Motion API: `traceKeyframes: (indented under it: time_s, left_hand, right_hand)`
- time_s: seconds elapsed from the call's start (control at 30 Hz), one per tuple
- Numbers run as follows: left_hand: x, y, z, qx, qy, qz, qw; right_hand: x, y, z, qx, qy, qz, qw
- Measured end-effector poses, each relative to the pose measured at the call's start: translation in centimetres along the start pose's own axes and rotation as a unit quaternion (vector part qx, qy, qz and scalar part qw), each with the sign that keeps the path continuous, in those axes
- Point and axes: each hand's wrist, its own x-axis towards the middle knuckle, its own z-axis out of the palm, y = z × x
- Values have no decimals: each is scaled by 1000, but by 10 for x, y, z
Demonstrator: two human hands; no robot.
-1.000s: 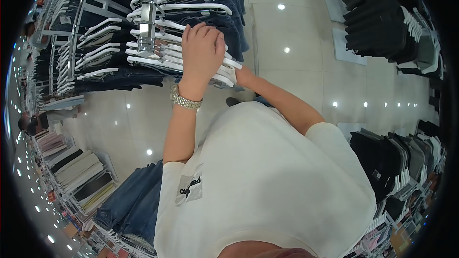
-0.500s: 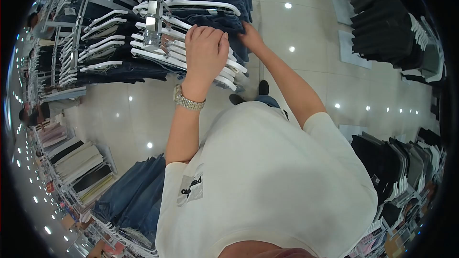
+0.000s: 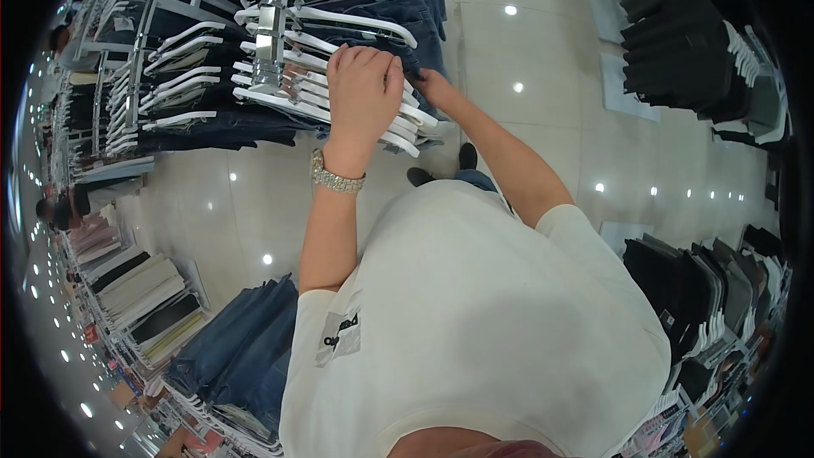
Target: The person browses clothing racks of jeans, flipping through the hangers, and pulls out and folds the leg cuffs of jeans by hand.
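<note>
My left hand [image 3: 365, 93], with a metal watch [image 3: 337, 178] on its wrist, lies over a bunch of white hangers [image 3: 297, 103] at the near end of a chrome rail [image 3: 271, 30]. Its fingers are together and curled over the hangers; their tips are hidden. To its right, my right hand [image 3: 437, 90] pinches the edge of dark blue jeans [image 3: 426, 49] hanging from the same rail. The thumb and fingers there are partly hidden by the cloth.
Another rack of dark trousers [image 3: 203, 129] hangs close on the left. Blue jeans [image 3: 237, 339] stand at lower left. Black and grey trousers hang on racks [image 3: 678, 51] to the right, across the tiled floor [image 3: 526, 144].
My right hand has moved down and slightly toward me along the jeans' edge. One hanger behind has tilted nearer. The left hand stays on the hangers.
</note>
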Motion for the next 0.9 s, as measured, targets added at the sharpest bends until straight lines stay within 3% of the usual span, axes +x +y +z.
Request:
traceKeyframes:
  time_s: [0.47, 0.63, 0.73, 0.77, 0.9]
  left_hand:
    - [0, -3, 0, -9, 1, 6, 1000]
    - [0, -5, 2, -22, 8, 0, 1000]
    - [-1, -1, -1, -32, -2, -19, 999]
    - [0, -1, -3, -30, -4, -25, 999]
    - [2, 2, -5, -30, -12, -61, 998]
  right_hand:
    - [15, 38, -20, -38, 95, -11, 995]
    - [-16, -1, -16, -132, 113, 21, 985]
    - [-40, -28, -7, -227, 84, 2, 970]
    - [-41, -17, -2, -259, 90, -70, 959]
    - [-50, -3, 8, -329, -11, -107, 938]
